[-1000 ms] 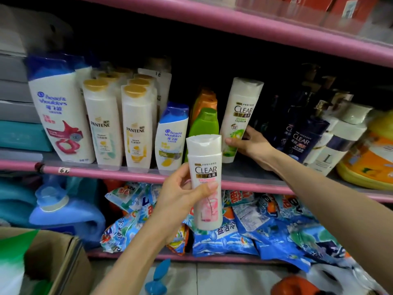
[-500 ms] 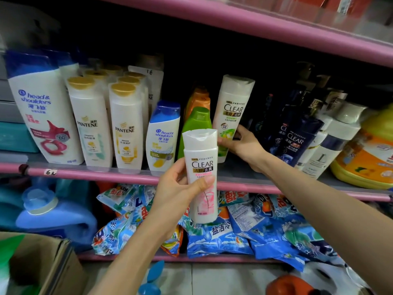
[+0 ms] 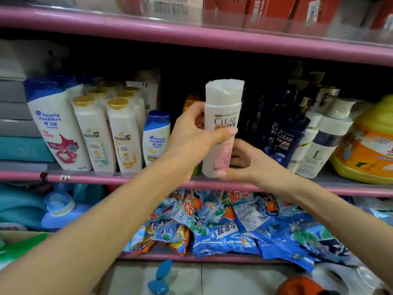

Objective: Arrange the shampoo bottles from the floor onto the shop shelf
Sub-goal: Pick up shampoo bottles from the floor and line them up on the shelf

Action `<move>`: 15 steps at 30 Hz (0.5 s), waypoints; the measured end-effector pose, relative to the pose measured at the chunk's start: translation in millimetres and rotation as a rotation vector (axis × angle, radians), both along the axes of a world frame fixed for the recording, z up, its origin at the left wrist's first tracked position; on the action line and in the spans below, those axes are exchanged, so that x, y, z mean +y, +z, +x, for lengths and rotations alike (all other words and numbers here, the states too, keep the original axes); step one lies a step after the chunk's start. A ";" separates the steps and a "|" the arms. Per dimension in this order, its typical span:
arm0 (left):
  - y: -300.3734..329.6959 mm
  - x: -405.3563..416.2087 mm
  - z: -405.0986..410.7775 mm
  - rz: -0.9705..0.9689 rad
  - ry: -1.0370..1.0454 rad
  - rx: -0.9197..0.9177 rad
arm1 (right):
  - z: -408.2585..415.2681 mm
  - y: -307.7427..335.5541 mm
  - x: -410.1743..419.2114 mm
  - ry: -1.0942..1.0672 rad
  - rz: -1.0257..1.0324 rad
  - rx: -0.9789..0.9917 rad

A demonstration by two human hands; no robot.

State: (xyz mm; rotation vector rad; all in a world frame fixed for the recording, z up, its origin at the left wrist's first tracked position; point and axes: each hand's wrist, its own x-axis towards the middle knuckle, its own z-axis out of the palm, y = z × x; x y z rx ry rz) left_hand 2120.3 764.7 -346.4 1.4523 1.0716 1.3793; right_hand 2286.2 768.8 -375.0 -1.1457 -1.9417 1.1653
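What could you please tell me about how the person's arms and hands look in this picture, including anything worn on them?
Both forearms are bare up to the frame's edge: no sleeves, gloves, watch or bracelets show. The left hand and the right hand carry no rings that I can make out. The fingernails look short and unpainted, though motion blur softens the fingertips. No marks or bandages are visible on either arm.

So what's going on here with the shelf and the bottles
A person is stocking shampoo on a pink shop shelf. The left hand grips a white Clear bottle upright, just in front of the gap between the small Head & Shoulders bottle and the dark Clear bottles. The right hand touches its lower end, fingers loosely curled. Whether the bottle rests on the shelf yet is unclear.
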 end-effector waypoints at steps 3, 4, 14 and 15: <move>21.9 10.6 4.6 0.090 0.001 0.201 | -5.1 0.7 17.1 -0.172 0.238 0.012; 27.9 14.4 4.4 0.141 0.024 0.288 | -4.9 -3.1 24.2 -0.187 0.266 -0.011; 38.4 43.8 -0.2 0.302 0.134 1.021 | -8.9 -53.3 53.1 -0.243 0.195 -0.055; 37.2 46.3 -1.5 0.289 0.145 1.055 | -8.8 -55.5 54.0 -0.243 0.177 -0.059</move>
